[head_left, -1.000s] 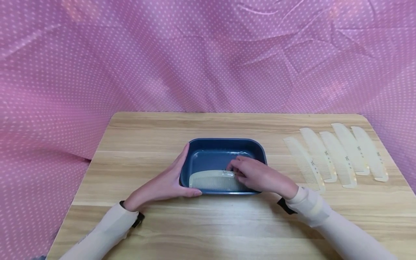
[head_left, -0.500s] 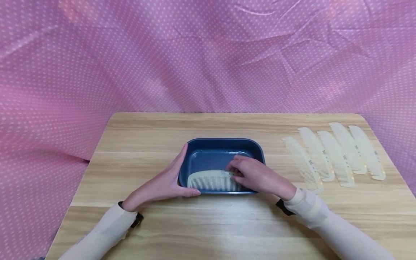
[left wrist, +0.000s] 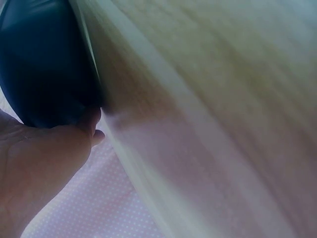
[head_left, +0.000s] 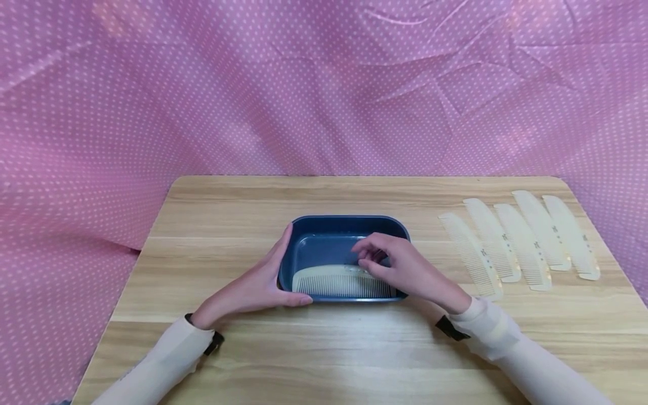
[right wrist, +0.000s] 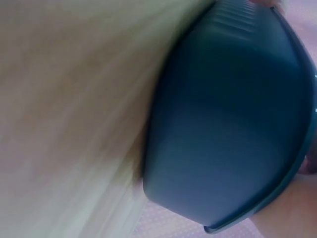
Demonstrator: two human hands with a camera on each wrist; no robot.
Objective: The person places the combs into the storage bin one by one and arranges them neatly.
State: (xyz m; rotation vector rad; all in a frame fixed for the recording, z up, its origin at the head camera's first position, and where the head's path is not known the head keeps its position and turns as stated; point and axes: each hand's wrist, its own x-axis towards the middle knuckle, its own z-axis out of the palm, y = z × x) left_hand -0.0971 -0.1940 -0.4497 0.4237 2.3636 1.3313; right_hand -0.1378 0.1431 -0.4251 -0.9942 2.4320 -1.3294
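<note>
A cream comb [head_left: 324, 273] lies inside a dark blue rectangular box [head_left: 326, 251], along its near wall with teeth toward me. My left hand [head_left: 255, 284] grips the box's left end, thumb along the near side and fingers at the left wall. In the left wrist view that hand [left wrist: 44, 158] is against the box's outer side [left wrist: 49, 64]. Over the box's right end, my right hand [head_left: 405, 264] hovers just above the comb, fingers loosely bent and holding nothing visible. The right wrist view shows mostly the box's outer wall [right wrist: 223, 124], which hides most of the hand.
Several cream combs lie side by side, slanted, at the table's right; the nearest comb [head_left: 471, 253] is beyond the right forearm. The wooden table [head_left: 228, 208] has rounded back corners. A pink dotted cloth [head_left: 324, 84] hangs behind it.
The right hand has let go of the comb and lifted slightly up and to the right, so the comb's right end now shows. The left hand stays on the box.
</note>
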